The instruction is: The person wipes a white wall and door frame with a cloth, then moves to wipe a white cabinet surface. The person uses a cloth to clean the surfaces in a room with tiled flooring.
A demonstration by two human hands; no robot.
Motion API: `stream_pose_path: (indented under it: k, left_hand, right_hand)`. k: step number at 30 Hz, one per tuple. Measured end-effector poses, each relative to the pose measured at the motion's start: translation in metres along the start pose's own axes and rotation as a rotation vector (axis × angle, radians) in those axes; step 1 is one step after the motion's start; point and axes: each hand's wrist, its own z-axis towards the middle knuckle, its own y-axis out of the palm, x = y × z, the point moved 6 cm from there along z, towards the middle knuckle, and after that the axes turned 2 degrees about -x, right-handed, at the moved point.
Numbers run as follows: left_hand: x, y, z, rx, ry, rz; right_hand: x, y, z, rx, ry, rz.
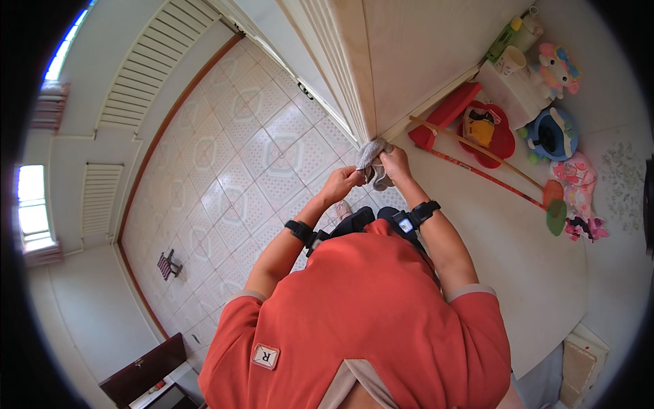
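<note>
A grey cloth (373, 155) is bunched against the lower part of a white door frame (360, 82) in front of me. My left hand (344, 183) pinches the cloth's left edge, its fingers closed. On the other side, my right hand (395, 165) is closed around the cloth's right part, close to the frame's edge. Part of the cloth hangs down between the two hands. Both wrists wear black bands, and the right one (417, 216) has a small light face.
Patterned tiles (238, 170) spread to the left, with a small striped stool (167, 264). At right stand a red basin (501, 136), long-handled sticks (487, 153), a blue bucket (550, 133), a plush toy (560, 70) and bottles (505, 37). A dark cabinet (146, 368) is at lower left.
</note>
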Motion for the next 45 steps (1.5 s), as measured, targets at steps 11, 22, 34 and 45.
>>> stream_pose_path:
  k: [11, 22, 34, 45]
  left_hand:
    - [0.003, -0.003, 0.002, -0.016, -0.007, 0.046]
    - [0.001, 0.0, 0.011, -0.018, 0.015, 0.074]
    - [0.001, -0.003, 0.005, -0.01, 0.016, 0.048]
    - [0.003, -0.005, -0.003, 0.02, 0.007, 0.042]
  right_hand:
    - [-0.005, 0.004, -0.003, 0.05, -0.008, 0.011]
    - [-0.002, 0.01, -0.002, 0.05, 0.067, 0.066]
    - [0.001, 0.012, 0.001, 0.011, 0.118, 0.161]
    - [0.014, 0.023, 0.001, 0.012, 0.153, 0.255]
